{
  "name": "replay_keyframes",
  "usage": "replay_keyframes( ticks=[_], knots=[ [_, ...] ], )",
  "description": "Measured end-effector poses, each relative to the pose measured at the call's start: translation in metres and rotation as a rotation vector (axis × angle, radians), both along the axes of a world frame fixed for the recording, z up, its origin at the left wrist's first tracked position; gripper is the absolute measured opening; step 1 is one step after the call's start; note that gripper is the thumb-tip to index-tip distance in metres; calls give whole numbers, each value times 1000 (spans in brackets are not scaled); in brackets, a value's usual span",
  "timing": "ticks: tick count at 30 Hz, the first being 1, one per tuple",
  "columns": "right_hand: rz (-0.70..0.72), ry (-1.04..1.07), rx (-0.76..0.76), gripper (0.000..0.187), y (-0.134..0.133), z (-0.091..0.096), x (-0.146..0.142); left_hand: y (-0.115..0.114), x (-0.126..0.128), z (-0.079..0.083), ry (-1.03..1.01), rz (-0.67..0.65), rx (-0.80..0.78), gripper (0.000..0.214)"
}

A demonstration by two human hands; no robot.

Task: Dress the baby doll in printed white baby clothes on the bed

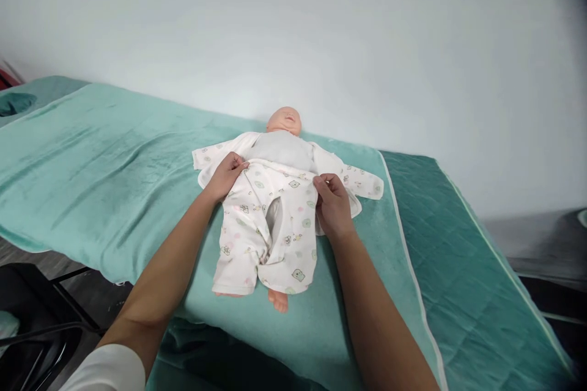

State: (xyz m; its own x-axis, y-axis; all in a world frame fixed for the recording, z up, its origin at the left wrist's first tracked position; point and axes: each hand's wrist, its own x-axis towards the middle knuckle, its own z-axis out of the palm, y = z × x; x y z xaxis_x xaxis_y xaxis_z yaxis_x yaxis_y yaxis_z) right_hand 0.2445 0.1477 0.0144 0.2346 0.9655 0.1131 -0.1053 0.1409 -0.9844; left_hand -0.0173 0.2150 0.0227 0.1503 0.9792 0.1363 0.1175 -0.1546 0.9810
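Note:
On its back lies a baby doll (pixel 285 120), head toward the wall and one foot (pixel 277 300) showing below a trouser leg. White baby trousers (pixel 293 220) with a small animal print cover its legs up to the waist. My left hand (pixel 228 175) pinches the waistband at its left corner. At the right corner, my right hand (pixel 331 201) has thumb and fingers closed on the same waistband. Beneath the doll a matching printed jacket (pixel 362 182) is spread open, its sleeves stretched out to both sides. The doll's grey-white torso (pixel 284 149) shows above the waistband.
A light green blanket (pixel 114 165) covers the bed, over a darker green quilted cover (pixel 440 244) at the right. The white wall (pixel 293 36) runs along the far side. A black folding chair (pixel 36 311) stands at the lower left.

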Motion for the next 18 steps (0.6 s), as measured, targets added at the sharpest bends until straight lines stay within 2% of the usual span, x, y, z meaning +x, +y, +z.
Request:
replay_keyframes(
  ticks=[3,9,11,14,16,18],
  knots=[
    [33,-116,-22,27,1,-2,7,-3,-3,1,75,-27,-18,24],
    [220,-374,-103,22,-2,1,21,-3,-4,3,262,6,-70,28],
    [190,-485,-137,19,-1,1,19,-3,-4,6,270,0,-103,33],
    [38,-629,-158,19,4,-2,12,-6,-2,11,239,-28,-153,41],
    [-38,-657,-164,25,8,-5,10,-8,-1,14,196,-74,-191,42],
    [-55,-649,-169,32,11,-8,9,-9,0,16,115,-145,-260,41]
  ],
)
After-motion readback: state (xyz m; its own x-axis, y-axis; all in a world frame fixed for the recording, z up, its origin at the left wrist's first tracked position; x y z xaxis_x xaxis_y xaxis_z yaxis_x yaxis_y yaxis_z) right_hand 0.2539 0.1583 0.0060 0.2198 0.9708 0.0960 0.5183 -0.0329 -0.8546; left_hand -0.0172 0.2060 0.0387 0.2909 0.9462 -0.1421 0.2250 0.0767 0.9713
